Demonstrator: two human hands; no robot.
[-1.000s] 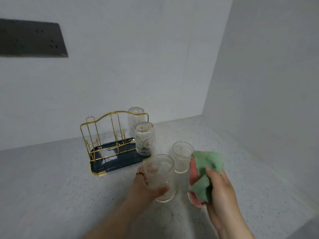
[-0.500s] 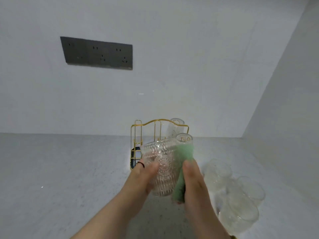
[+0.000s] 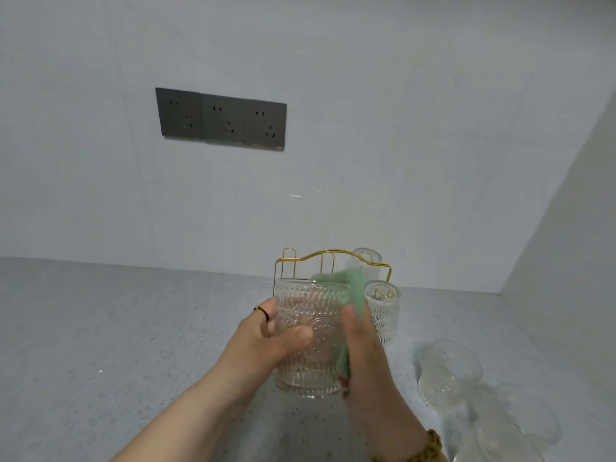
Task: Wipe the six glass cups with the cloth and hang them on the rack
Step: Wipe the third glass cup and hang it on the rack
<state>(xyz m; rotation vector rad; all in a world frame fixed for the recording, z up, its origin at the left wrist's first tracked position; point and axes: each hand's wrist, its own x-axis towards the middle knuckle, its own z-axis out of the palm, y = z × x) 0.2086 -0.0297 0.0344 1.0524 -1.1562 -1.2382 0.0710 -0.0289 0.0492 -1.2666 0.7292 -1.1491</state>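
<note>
- Gripping a ribbed glass cup [image 3: 310,358] in the left hand [image 3: 263,341], thumb curled across the front wall, cup raised upright above the speckled bench [image 3: 100,328].
- Pinching a green cloth [image 3: 354,288] against the cup's right side with the right hand [image 3: 370,365], thumb on the glass, cloth top folded over the rim.
- Blocking most of the gold wire rack [image 3: 333,254] directly behind, with only the arched top rail and left post showing.
- Sitting mouth-down on the rack's right side: a rear cup [image 3: 365,263], partly hidden by the cloth, and a front cup [image 3: 383,315] just beside the right hand.
- Standing on the bench at lower right, apart from the rack: a cluster of clear cups [image 3: 448,371], blurred, count hard to tell.
- Mounted on the wall up and to the left: a dark socket panel [image 3: 221,120] with three outlets.
- Worn: a dark ring [image 3: 261,311] on the left hand, a patterned band [image 3: 431,445] at the right wrist.
</note>
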